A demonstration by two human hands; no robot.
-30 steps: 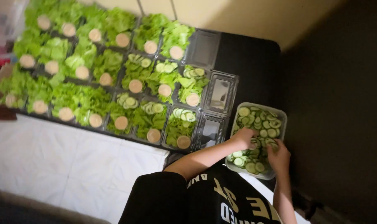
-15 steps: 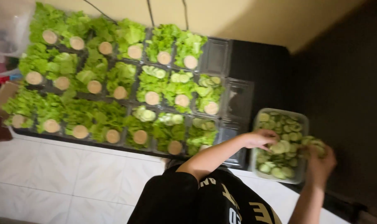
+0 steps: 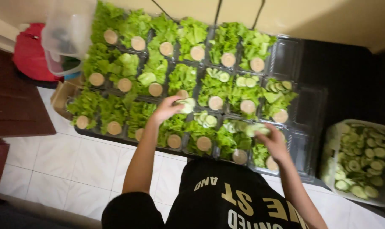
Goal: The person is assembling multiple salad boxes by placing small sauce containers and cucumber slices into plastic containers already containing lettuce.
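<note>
Both hands are out over a big grid of clear salad boxes laid on the white tiled floor, each box packed with green lettuce and a small round tub of tan sauce. The left hand is pinched shut on a few pale cucumber slices, held just above a box in the middle row. The right hand is well apart from it, over the near row to the right, its fingers closed on another little bunch of cucumber slices. Several boxes around the hands already carry slices on the lettuce; those further left show only leaves and sauce. At the far right, beside the grid, sits a clear tub full of sliced cucumber. A clear plastic jug and something red stand at the far left corner, though both are blurred
</note>
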